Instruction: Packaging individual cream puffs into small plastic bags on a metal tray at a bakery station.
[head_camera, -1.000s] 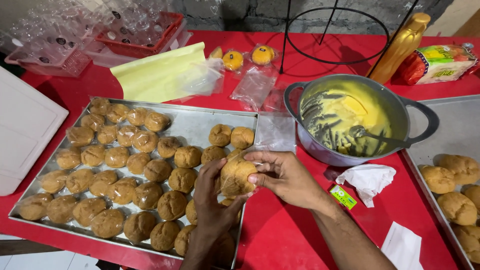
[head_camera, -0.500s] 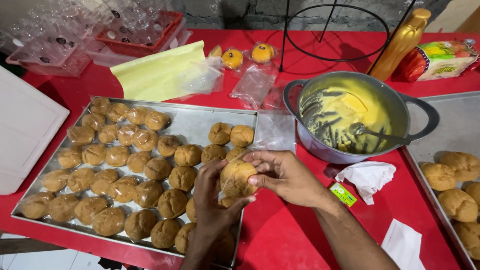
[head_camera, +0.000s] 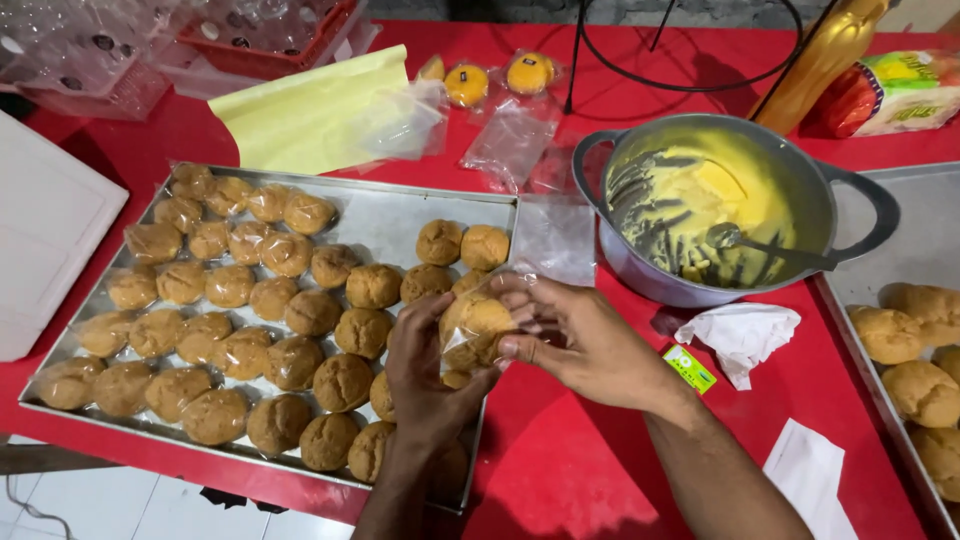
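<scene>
Both my hands hold one round brown bun in a clear plastic bag (head_camera: 476, 322) above the right end of a metal tray (head_camera: 395, 215). My left hand (head_camera: 428, 368) cups the bun from below. My right hand (head_camera: 585, 340) pinches the bag's open side with fingers and thumb. The tray holds several buns; those on its left (head_camera: 205, 290) are wrapped in clear plastic, those nearer my hands (head_camera: 345, 330) are bare.
A grey pot (head_camera: 730, 205) with yellow cream and a spoon stands right of the tray. A crumpled tissue (head_camera: 740, 335) and a small green packet (head_camera: 689, 368) lie below it. A second tray of buns (head_camera: 915, 350) is at far right. Empty clear bags (head_camera: 510, 140) and yellow paper (head_camera: 310, 110) lie behind.
My hands have stayed in nearly the same place over the tray's right end, fingers shifting slightly on the bagged bun. Nothing else moved.
</scene>
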